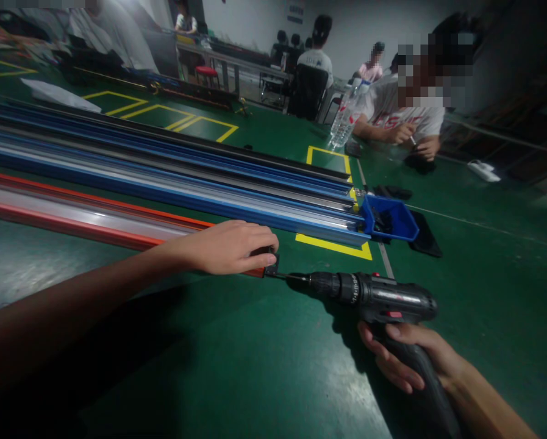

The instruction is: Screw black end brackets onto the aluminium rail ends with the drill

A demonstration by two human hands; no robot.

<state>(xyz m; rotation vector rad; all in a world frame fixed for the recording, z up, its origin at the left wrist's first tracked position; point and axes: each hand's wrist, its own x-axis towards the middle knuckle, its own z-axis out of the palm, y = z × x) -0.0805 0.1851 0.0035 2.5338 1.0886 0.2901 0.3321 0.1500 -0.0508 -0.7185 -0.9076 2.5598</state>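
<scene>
Head view: red rail laid flat on green tabletop, running from L edge of view toward centre; small black end piece seen at its near-centre end. Rail end gripped from above by L hand, palm down, fingers bent & pressed together over the top, fingertips at the end piece; thumb side toward wearer. Cordless drill held in R hand, fingers wrapped round grip, index area up near trigger; exact trigger contact can't be told. Drill body lies roughly level, pointed L; thin bit reaches to the end piece, tip apparently at its face, exact contact unclear. Beyond red rail, approx. parallel, a group of blue rails w/ dark strips between, ends lined up near blue bin; small dark parts seen in bin, too blurred to ID. Flat black object partly behind/under bin, on its R side. Yellow tape marked on tabletop, partly covered by rail ends. Clear bottles stood farther back, near a person in white shirt, seated opposite, small item held in both hands. White power strip at far R.
</scene>
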